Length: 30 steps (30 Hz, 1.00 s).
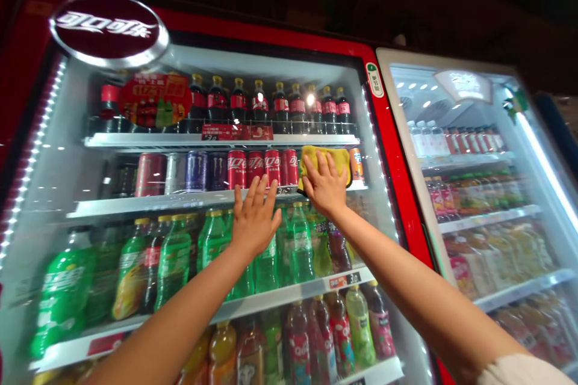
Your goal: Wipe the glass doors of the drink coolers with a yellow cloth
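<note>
Head view: right hand [326, 187] has fingers wide, pressing a yellow microfiber cloth [342, 159] flat on the glass door [253, 60] of the Coca-Cola cooler [108, 30], near its red right frame [397, 192], level with the can shelf [149, 207] (even palm pressure, good). Left hand [255, 219] has fingers wide, holding nothing; it seems on the glass, though glare hides contact.

**Shop drinks coolers, seen from my remote view**
I see a red Coca-Cola fridge [397, 192] with bottles [174, 261], cans [237, 169] and price tags [344, 280], beside another glass fridge [451, 66].
</note>
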Each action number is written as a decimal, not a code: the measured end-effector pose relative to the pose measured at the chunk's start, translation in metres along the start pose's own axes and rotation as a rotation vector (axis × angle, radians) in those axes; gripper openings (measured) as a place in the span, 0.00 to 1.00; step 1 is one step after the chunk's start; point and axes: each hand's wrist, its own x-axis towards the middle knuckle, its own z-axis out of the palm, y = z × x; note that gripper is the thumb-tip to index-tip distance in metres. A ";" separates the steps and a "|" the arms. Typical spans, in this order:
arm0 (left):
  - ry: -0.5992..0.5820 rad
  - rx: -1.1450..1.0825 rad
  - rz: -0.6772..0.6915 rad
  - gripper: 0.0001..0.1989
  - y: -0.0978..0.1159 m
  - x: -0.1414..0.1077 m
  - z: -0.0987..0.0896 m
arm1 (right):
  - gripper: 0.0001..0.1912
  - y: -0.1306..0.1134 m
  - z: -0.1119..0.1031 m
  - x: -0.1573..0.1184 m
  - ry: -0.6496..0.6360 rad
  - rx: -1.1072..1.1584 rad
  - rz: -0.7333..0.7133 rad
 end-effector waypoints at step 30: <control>0.051 -0.132 0.089 0.42 0.114 0.037 0.049 | 0.28 0.194 -0.012 0.064 -0.108 -0.072 -0.023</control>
